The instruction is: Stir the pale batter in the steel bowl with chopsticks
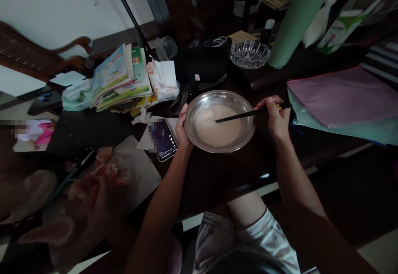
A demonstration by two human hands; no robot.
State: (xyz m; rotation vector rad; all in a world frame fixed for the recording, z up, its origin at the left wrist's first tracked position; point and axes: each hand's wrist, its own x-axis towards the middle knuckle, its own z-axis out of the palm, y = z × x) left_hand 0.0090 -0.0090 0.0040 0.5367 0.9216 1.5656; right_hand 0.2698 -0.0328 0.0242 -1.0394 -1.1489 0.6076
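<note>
Lap: pale shorts at bottom centre, below the worktop edge; forearms run up from lower frame on either side.
Bowl: round metal bowl, centre of frame, upright on the dark worktop; between the two hands.
Contents: cloudy off-white liquid, surface slightly swirled around the stick tips.
Left hand: left hand at the bowl's left side, fingers bent against rim and outer wall, part of them hidden by the bowl. Partly curled, bowl in contact.
Right hand: right hand, right of the bowl and apart from its rim; fingers closed around the upper part of the chopsticks.
Chopsticks: dark, gold-banded near the grip; slanting left over the right rim, tips in the liquid near bowl centre.
Phone: lit phone just left of left wrist, white paper under it.
Lower left: another person's hand, dim and blurred, near pinkish-orange pieces; grip cannot be told.
Upper left: stacked books, tissue pack beside them.
Upper right: glass ashtray, green cylinder; pink folder below.
</note>
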